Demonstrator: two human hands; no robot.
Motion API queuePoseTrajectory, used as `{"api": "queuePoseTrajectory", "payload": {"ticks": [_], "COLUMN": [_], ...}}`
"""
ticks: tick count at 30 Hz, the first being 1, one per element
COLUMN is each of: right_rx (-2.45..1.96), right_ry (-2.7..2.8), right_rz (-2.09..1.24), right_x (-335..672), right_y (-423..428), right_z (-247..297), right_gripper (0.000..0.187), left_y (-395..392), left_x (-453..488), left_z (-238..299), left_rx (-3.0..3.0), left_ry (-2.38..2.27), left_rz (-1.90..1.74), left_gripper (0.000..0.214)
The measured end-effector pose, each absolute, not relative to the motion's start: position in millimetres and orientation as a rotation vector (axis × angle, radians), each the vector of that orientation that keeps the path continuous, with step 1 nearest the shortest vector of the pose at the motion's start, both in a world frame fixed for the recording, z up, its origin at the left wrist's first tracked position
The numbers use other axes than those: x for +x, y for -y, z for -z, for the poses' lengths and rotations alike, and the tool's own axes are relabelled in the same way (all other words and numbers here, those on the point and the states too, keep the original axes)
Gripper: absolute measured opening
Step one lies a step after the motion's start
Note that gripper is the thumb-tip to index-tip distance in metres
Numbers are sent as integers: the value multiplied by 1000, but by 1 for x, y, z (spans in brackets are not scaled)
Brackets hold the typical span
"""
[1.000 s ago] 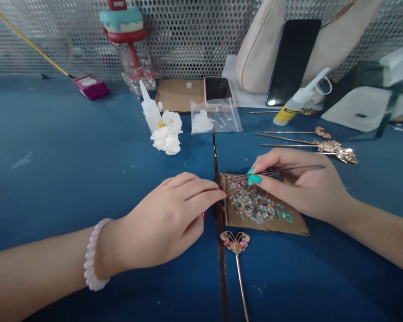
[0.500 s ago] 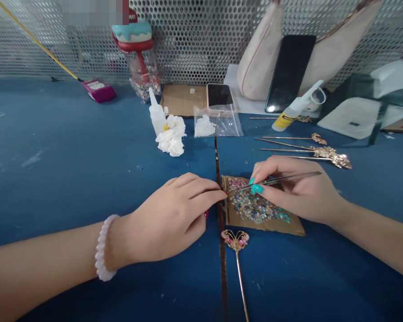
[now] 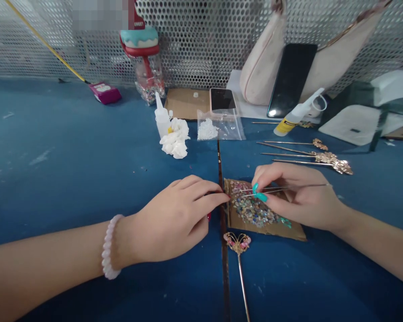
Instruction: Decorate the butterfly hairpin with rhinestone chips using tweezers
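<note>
My right hand (image 3: 298, 197) pinches thin metal tweezers (image 3: 282, 188), whose tips lie over a heap of small coloured stone chips (image 3: 253, 210) on a brown cardboard piece (image 3: 289, 229). My left hand (image 3: 174, 219) rests on the blue table with its fingers stretched together, the fingertips pressing the cardboard's left edge. It holds nothing I can see. A gold butterfly hairpin (image 3: 237, 243) lies just in front of the cardboard, its stem pointing toward me.
Behind lie several gold hairpins (image 3: 319, 156), a glue bottle with a yellow label (image 3: 295, 117), a small white dropper bottle (image 3: 161, 118), crumpled tissue (image 3: 175, 139), a clear bag of white beads (image 3: 218, 127), two phones, a pink bag (image 3: 265, 58) and a jar (image 3: 147, 71) against the mesh wall.
The view has shifted slightly. My right hand has brought the tweezers a little lower and nearer over the chips. My left hand has stayed at the cardboard's edge.
</note>
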State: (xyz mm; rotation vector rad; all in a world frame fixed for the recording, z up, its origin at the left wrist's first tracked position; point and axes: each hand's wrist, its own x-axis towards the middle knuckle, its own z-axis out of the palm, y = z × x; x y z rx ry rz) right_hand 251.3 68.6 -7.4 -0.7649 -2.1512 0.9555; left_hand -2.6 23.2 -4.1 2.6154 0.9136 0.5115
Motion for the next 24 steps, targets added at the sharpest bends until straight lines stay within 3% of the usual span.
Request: {"api": "queuePoseTrajectory", "payload": {"ticks": [11,24], "right_rx": [-891,-1004], "right_ry": [1958,1907], "right_rz": [-947,-635], "right_x": [250,247], "right_y": [-68,-70], "right_z": [5,6], "right_gripper": [11,7], "left_y": [-23,-21], "left_x": [-3,-2], "left_z": [6,4], "left_rx": [2639,2680], "left_ry": [-906,-917], "left_rz": [-526,-539], "left_gripper": [37,40]}}
